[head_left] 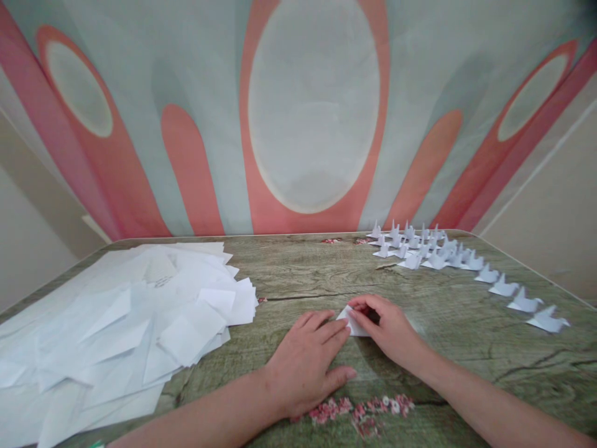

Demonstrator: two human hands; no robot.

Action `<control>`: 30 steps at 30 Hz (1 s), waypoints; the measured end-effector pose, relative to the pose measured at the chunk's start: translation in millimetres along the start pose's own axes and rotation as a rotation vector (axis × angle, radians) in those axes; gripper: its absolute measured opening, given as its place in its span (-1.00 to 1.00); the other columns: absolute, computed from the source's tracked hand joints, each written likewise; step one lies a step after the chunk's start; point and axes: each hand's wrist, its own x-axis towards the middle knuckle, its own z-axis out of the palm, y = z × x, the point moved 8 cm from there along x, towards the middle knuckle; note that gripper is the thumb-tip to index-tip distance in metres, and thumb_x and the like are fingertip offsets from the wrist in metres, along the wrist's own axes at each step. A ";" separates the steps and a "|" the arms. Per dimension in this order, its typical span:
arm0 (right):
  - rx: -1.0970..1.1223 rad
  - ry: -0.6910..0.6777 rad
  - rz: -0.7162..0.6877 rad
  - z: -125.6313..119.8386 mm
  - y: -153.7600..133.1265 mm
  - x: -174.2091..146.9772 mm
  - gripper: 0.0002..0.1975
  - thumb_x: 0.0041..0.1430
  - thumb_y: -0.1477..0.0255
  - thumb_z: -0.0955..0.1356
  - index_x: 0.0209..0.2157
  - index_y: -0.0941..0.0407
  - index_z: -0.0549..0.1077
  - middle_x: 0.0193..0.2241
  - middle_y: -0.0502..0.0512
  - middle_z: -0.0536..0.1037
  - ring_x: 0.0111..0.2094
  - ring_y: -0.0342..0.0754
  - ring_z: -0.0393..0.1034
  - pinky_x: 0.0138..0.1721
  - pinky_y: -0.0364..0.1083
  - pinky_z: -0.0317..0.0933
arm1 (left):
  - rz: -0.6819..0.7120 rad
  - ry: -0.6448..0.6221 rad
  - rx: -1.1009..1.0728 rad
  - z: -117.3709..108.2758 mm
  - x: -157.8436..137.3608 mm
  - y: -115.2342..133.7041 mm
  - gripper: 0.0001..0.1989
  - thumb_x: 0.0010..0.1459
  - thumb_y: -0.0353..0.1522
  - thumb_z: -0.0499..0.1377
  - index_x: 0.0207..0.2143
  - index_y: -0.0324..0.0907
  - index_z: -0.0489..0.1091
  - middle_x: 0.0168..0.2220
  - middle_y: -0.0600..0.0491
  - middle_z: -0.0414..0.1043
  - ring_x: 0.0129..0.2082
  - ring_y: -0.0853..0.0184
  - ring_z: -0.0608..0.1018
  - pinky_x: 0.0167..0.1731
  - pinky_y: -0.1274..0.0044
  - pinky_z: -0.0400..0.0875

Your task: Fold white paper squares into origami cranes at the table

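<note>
A small folded piece of white paper (357, 328) lies on the table in front of me, between my two hands. My left hand (310, 358) rests flat with its fingers stretched out, the fingertips touching the paper's left edge. My right hand (385, 323) pinches the paper's upper right side between thumb and fingers. Part of the paper is hidden under the fingers of both hands.
A wide heap of loose white paper sheets (116, 336) covers the table's left side. Several folded paper cranes (448, 252) stand in rows at the back right, with a line of them running toward the right edge. The wood-patterned table (298, 267) meets a patterned backdrop (312, 106).
</note>
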 end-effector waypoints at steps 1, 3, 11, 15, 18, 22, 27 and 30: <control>-0.007 0.001 -0.001 0.1 0.3 -0.1 -0.84 0.10 0.37 0.28 -0.29 0.09 0.45 -0.41 0.03 0.49 -0.35 -0.06 0.36 -0.26 -0.07 0.21 | 0.000 -0.004 0.008 0.5 -0.2 0.0 -0.48 0.18 -0.09 -0.06 0.12 -0.15 0.13 0.12 0.05 0.21 0.15 0.18 0.14 0.12 0.31 -0.01; -0.033 0.007 -0.007 -0.4 -0.2 -0.4 -0.85 0.10 0.38 0.28 -0.29 0.08 0.45 -0.42 0.03 0.48 -0.35 -0.06 0.35 -0.25 -0.06 0.21 | 0.000 -0.010 0.020 1.3 -0.6 0.0 -0.47 0.18 -0.08 -0.07 0.12 -0.15 0.13 0.12 0.06 0.21 0.14 0.18 0.15 0.12 0.32 -0.01; -0.076 0.022 -0.056 0.3 -4.2 1.3 -0.90 0.10 0.46 0.29 -0.31 0.09 0.42 -0.42 0.02 0.42 -0.34 -0.06 0.30 -0.25 -0.05 0.20 | 0.026 0.001 0.089 1.0 1.2 2.8 -0.49 0.20 -0.08 -0.10 0.10 -0.15 0.16 0.09 0.04 0.25 0.12 0.18 0.18 0.11 0.32 -0.02; -0.080 0.034 -0.081 -5.1 -8.2 0.2 -0.88 0.10 0.50 0.30 -0.28 0.11 0.40 -0.38 0.04 0.41 -0.30 -0.07 0.30 -0.24 -0.07 0.21 | 0.053 0.011 0.160 4.3 2.3 2.6 -0.49 0.19 -0.06 -0.11 0.07 -0.15 0.19 0.08 0.05 0.27 0.11 0.18 0.20 0.12 0.32 -0.06; -0.184 -0.011 -0.196 -10.9 -28.1 -7.9 -0.83 0.13 0.57 0.26 -0.29 0.09 0.43 -0.34 0.04 0.44 -0.26 -0.07 0.28 -0.20 -0.06 0.17 | 0.075 0.019 0.212 5.7 2.4 2.5 -0.48 0.19 -0.05 -0.12 0.06 -0.15 0.21 0.08 0.05 0.26 0.11 0.20 0.20 0.12 0.32 -0.08; -0.536 -0.113 -0.391 -2.3 -56.6 -28.4 -0.79 0.03 0.64 0.32 -0.32 0.08 0.48 -0.34 0.02 0.48 -0.25 -0.02 0.27 -0.19 -0.01 0.12 | 0.091 0.018 0.248 5.3 1.8 3.5 -0.47 0.21 -0.06 -0.15 0.08 -0.17 0.18 0.11 0.07 0.23 0.11 0.21 0.20 0.12 0.33 -0.09; -0.880 -0.102 -0.492 18.4 -67.2 -44.9 -0.79 -0.03 0.59 0.37 -0.27 0.23 0.49 -0.32 0.13 0.49 -0.23 0.04 0.28 -0.13 0.04 0.10 | 0.096 -0.001 0.246 3.2 2.1 5.1 -0.45 0.21 -0.05 -0.17 0.10 -0.18 0.16 0.12 0.06 0.22 0.11 0.20 0.20 0.12 0.34 -0.09; -0.955 -0.094 -0.497 25.5 -67.9 -49.3 -0.74 -0.05 0.56 0.37 -0.24 0.27 0.49 -0.28 0.17 0.49 -0.21 0.06 0.26 -0.08 0.07 0.08 | 0.094 -0.008 0.256 2.3 2.6 5.1 -0.46 0.21 -0.06 -0.16 0.11 -0.17 0.15 0.12 0.06 0.23 0.11 0.21 0.20 0.11 0.35 -0.07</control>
